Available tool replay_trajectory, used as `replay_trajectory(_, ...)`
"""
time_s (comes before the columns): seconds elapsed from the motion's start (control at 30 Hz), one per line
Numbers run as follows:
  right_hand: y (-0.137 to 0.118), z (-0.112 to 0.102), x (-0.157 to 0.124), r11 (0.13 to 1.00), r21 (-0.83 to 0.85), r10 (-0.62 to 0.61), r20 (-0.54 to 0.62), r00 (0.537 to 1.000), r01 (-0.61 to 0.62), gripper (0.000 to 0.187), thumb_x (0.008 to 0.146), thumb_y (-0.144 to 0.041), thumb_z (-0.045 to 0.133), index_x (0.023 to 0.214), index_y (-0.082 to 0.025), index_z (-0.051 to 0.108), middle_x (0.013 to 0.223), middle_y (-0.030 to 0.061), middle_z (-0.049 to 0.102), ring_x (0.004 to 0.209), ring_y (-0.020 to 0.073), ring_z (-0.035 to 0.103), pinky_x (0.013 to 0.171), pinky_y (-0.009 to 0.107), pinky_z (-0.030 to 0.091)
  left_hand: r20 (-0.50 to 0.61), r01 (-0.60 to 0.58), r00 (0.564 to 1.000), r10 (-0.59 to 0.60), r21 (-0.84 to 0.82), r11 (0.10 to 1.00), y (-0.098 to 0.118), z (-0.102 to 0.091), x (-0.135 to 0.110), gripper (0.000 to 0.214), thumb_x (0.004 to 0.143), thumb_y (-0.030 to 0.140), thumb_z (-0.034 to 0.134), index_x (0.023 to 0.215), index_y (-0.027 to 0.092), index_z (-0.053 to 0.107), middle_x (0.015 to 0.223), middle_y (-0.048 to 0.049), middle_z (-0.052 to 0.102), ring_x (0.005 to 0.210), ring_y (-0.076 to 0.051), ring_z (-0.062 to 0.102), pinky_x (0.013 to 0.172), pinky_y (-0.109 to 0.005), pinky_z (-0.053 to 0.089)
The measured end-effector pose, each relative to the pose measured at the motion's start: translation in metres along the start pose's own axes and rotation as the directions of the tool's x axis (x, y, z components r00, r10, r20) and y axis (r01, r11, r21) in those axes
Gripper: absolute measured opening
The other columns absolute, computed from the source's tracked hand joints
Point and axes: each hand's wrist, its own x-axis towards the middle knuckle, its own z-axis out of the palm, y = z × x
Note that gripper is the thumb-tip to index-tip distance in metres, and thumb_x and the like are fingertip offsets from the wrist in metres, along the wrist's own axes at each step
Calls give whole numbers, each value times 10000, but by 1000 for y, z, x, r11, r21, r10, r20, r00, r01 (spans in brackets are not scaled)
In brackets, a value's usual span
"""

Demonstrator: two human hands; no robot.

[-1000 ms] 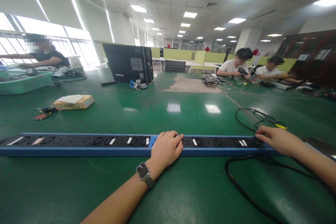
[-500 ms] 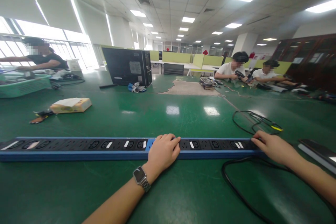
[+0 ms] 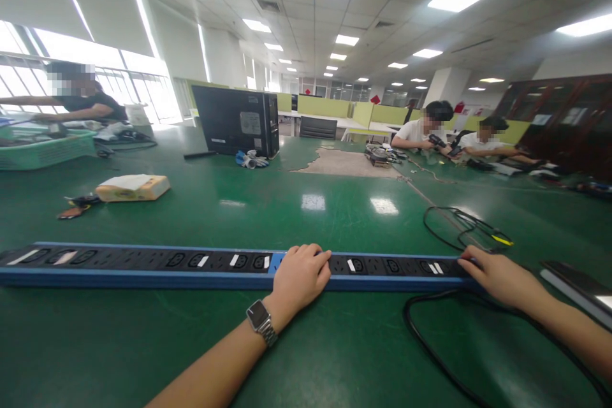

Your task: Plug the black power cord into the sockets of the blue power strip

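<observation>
A long blue power strip (image 3: 143, 264) with black sockets lies across the green table (image 3: 335, 357) in front of me. My left hand (image 3: 299, 277), with a watch (image 3: 261, 319) on the wrist, lies on the strip's middle, fingers curled over its top. My right hand (image 3: 497, 274) is closed over the strip's right end, where a thick black cable (image 3: 421, 338) leaves it and loops over the table towards me.
A thin coiled cable (image 3: 459, 229) lies behind the right end. A dark flat object (image 3: 574, 280) sits at the far right. A tissue box (image 3: 131, 187), a computer case (image 3: 236, 120) and a green basket (image 3: 45, 150) stand further back. Other people (image 3: 425, 131) work at the table's far sides.
Both hands stay in place on the power strip. Only the camera view has shifted slightly.
</observation>
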Motion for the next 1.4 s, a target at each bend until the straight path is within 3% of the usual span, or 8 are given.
replay_trajectory(0.07,-3,-20,3,999,-3,32,33,999,-32,359,856,-514,372,947,-279,628,834,64,697,731,248,641,568,308,409,2,1,1000,-1,0,1000,0,0,0,278,899,244,448,1085,234,654,981,-45,654,881,-198,587,795,-348,421)
replay_trajectory(0.17,-17,-56,7,990,55,137,-90,986,-132,399,852,-533,368,975,-251,622,751,84,683,686,251,626,572,323,410,8,-1,1000,1,-2,1000,0,-1,0,282,900,248,447,1093,232,651,984,-47,655,885,-202,586,799,-353,422)
replay_trajectory(0.23,-37,-72,7,980,181,111,-130,985,-87,361,830,-510,427,936,-230,628,656,61,662,619,213,612,573,304,416,9,1,1000,-1,-4,1000,0,-1,0,287,902,248,441,1096,228,651,985,-49,655,888,-206,583,799,-357,421)
replay_trajectory(0.27,-49,-75,5,964,260,77,-69,995,-57,348,823,-501,439,918,-223,626,624,44,652,589,195,608,561,289,419,10,2,1000,-2,-5,1000,0,-1,0,288,902,247,440,1096,226,652,983,-50,655,886,-207,583,797,-358,421)
replay_trajectory(0.4,-97,-59,-7,900,434,-78,252,965,-41,326,826,-478,413,867,-218,605,519,-17,600,429,148,551,441,246,388,12,1,1000,-1,-9,1000,0,-1,0,282,899,249,447,1091,228,653,984,-51,652,880,-200,583,798,-350,420)
replay_trajectory(0.5,-118,-44,-10,917,395,-85,328,941,-55,310,831,-453,411,875,-214,603,522,-17,614,408,138,557,421,231,373,14,3,1000,-3,-4,1000,1,-1,0,280,901,257,443,1086,234,653,989,-49,650,880,-197,581,798,-347,418)
replay_trajectory(1.03,-112,-29,6,997,-23,-69,171,983,74,322,849,-464,389,911,-285,650,846,43,703,779,227,644,572,271,364,11,5,1000,-5,-3,1000,-1,1,0,274,898,252,444,1078,237,650,986,-50,646,884,-203,578,806,-351,413)
replay_trajectory(1.4,-137,-24,-12,975,-192,-86,125,988,109,326,912,-387,282,906,-229,566,791,95,685,738,260,661,568,293,356,13,0,1000,-1,3,1000,-1,1,0,280,901,250,439,1091,233,644,984,-52,644,881,-201,577,801,-352,412)
